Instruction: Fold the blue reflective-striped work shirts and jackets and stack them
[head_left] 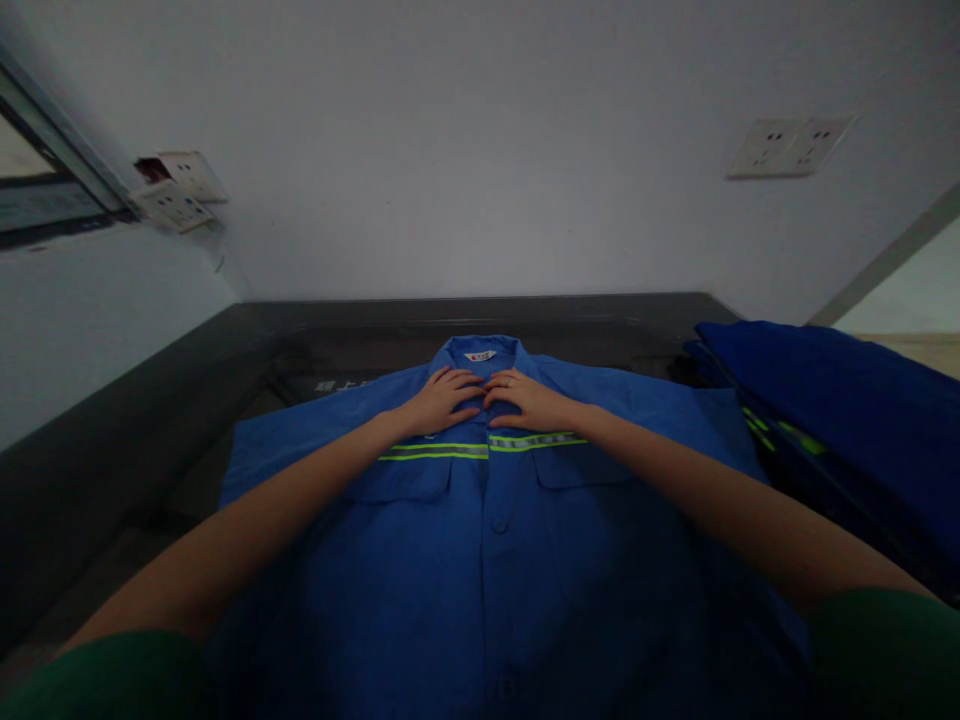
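Note:
A blue short-sleeved shirt [450,560] lies spread out face up, its collar at the far end with a white label inside. Green and grey reflective strips cross its chest above two pocket flaps. My left hand [444,400] rests on the cloth just below the collar, left of the front opening, fingers spread. Opposite it, my right hand [525,400] lies on the right side of the opening, fingers apart, with a ring on one finger. The fingertips of both hands nearly meet at the placket.
A dark surface with a raised rim [480,312] lies under the shirt, against a pale wall. Folded blue garments [847,420] are stacked at the right. Wall sockets [787,148] are at upper right, with a loose-looking pair [176,205] at upper left near a window frame.

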